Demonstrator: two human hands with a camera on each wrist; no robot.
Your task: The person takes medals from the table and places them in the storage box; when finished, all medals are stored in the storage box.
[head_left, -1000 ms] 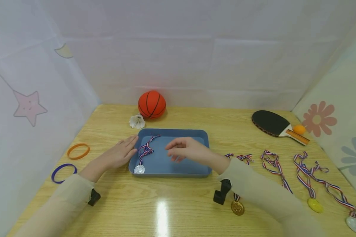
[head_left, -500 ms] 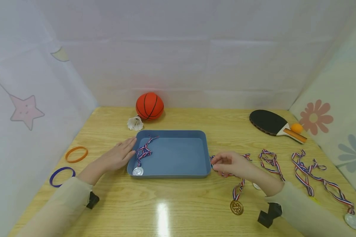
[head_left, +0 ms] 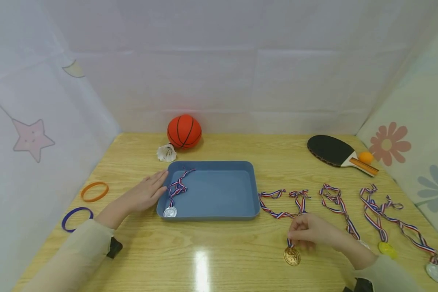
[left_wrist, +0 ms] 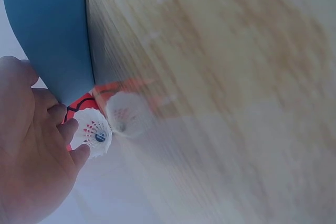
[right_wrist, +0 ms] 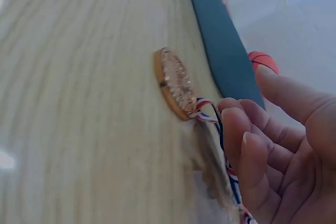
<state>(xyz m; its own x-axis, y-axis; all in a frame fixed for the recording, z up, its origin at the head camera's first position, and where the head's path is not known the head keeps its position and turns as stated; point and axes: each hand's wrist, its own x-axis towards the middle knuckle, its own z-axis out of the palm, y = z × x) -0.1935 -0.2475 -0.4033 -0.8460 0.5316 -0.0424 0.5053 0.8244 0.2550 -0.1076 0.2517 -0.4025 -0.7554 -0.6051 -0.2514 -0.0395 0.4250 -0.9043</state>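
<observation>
My left hand [head_left: 144, 194] rests at the left rim of a blue rectangular tray [head_left: 215, 194], fingers extended. Inside the tray's left side lies a silver medal [head_left: 170, 211] with a striped ribbon. On the right, my right hand [head_left: 315, 232] is over the ribbon [head_left: 289, 242] of a gold-coloured medal [head_left: 292, 256], which lies on the table. In the right wrist view, the thumb [right_wrist: 289, 90] stands apart from the bent fingers, and the ribbon runs beside the fingertips. Part of that ribbon is hidden under the hand.
Several more ribboned medals, including a yellow one [head_left: 387, 250] and a silver one [head_left: 436, 273], lie rightward. A table tennis bat [head_left: 330, 150] and orange ball [head_left: 366, 157] lie behind them. A small basketball [head_left: 184, 131], shuttlecock [head_left: 166, 153], orange wristband [head_left: 95, 192] and purple wristband [head_left: 76, 219] are leftward.
My right hand has moved from above the tray, rightward and toward me, to the gold-coloured medal's ribbon. The left hand has stayed at the tray's rim.
</observation>
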